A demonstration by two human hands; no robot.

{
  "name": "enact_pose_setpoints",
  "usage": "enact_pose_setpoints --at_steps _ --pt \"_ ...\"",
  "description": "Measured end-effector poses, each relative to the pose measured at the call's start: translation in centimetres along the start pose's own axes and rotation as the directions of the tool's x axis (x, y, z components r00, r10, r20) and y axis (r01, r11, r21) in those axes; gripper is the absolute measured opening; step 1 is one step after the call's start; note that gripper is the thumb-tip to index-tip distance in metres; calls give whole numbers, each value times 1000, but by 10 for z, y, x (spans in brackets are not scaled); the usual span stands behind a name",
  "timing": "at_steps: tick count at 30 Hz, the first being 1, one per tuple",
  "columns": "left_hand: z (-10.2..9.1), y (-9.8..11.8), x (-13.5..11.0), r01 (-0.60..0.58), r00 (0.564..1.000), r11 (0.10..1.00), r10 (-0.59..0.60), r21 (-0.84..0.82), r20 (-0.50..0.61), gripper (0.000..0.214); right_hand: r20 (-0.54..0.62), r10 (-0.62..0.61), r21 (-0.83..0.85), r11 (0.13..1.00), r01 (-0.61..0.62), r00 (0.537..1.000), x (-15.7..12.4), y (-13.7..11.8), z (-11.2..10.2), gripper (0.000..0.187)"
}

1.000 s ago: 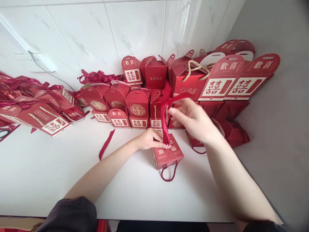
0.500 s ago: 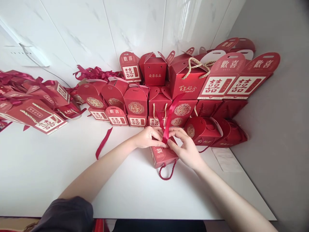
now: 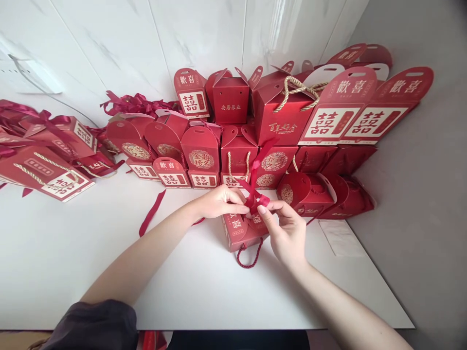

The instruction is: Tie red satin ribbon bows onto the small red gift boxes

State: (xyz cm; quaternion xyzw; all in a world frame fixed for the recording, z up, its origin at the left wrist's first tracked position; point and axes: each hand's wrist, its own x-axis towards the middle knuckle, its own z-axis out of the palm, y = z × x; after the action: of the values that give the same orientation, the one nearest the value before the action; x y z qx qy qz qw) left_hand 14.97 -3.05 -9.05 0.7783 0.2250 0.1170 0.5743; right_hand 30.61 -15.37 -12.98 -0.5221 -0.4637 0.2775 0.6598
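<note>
A red gift box with white lettering lies on the white table in front of me, a dark red cord handle looping out on its near side. Crossed over its top is a red satin ribbon, partly folded into a loop. My left hand pinches the ribbon where it crosses, just above the box. From the other side, my right hand holds the ribbon's looped part between thumb and forefinger. The fingers hide part of the crossing.
Several red gift boxes stand stacked along the tiled wall. At the left, boxes tied with ribbons lie in a heap. A loose ribbon strip rests on the table. A pale marbled piece lies at the right.
My right hand has drawn the ribbon down to the right, so a small loop now shows at its fingertips. The left hand still pinches the crossing.
</note>
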Motion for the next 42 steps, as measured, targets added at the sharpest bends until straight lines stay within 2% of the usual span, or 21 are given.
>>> enact_pose_setpoints --at_steps 2,3,4,6,9,11,13,18,24,28,30,32,34,35,36,37,38,39,40,41,42 --pt "0 3 0 -16 1000 1000 17 -1 16 23 40 -164 -88 982 167 986 -1 -3 4 1" --pt "0 4 0 -25 1000 1000 25 1 14 23 93 -266 -136 951 277 959 -1 -3 6 4" --pt "0 5 0 -28 1000 1000 28 4 10 25 159 -369 -179 901 395 915 -1 -4 7 8" --pt "-1 7 -1 -23 1000 1000 23 14 3 27 303 -530 -259 755 603 792 0 -4 10 15" --pt "-5 9 -2 -11 1000 999 10 50 25 26 481 -597 -354 537 765 642 3 -4 13 19" --pt "-8 11 -2 2 997 997 -8 82 73 25 553 -589 -362 466 807 589 4 -5 17 17" --pt "-9 13 -3 38 994 994 -48 98 99 25 598 -584 -320 454 831 549 3 -7 22 16" --pt "-6 16 -6 194 981 981 -194 -23 24 22 669 -586 -197 454 869 457 -9 -14 38 18" --pt "-9 17 -6 17 996 989 -28 145 79 40 755 -574 -153 316 936 317 -17 -17 56 24" --pt "-9 20 -7 6 994 974 -31 226 106 31 847 -468 -176 202 964 252 -15 -14 70 23" --pt "-9 21 -8 -21 994 965 -7 260 109 28 899 -378 -165 175 971 221 -15 -15 74 22" --pt "-8 22 -9 -48 995 961 21 273 101 27 936 -314 -77 255 964 158 -14 -20 72 19" --pt "-8 24 -10 -62 994 958 34 281 102 27 930 -353 67 443 894 105 -10 -28 62 14" --pt "-8 24 -11 -69 993 957 38 283 112 28 903 -411 133 545 828 126 -5 -33 54 16" --pt "-8 26 -12 -78 991 956 44 284 125 28 866 -466 173 621 765 181 0 -36 45 18" --pt "-8 27 -13 -88 989 955 51 282 136 28 821 -487 153 689 709 296 8 -39 34 16" --pt "-8 28 -14 -96 989 954 59 284 135 27 753 -493 111 747 656 435 16 -40 23 13" --pt "-7 30 -16 -94 991 951 60 295 123 25 676 -443 2 801 599 589 24 -39 13 11" --pt "-6 32 -18 -82 993 945 52 316 103 24 592 -367 -119 841 528 718 32 -36 3 10" --pt "-5 35 -19 -61 996 936 35 347 79 24 533 -286 -200 872 448 796 38 -32 -5 12" --pt "-4 37 -21 -36 998 922 17 385 54 25 526 -217 -221 899 379 822 43 -27 -11 16"
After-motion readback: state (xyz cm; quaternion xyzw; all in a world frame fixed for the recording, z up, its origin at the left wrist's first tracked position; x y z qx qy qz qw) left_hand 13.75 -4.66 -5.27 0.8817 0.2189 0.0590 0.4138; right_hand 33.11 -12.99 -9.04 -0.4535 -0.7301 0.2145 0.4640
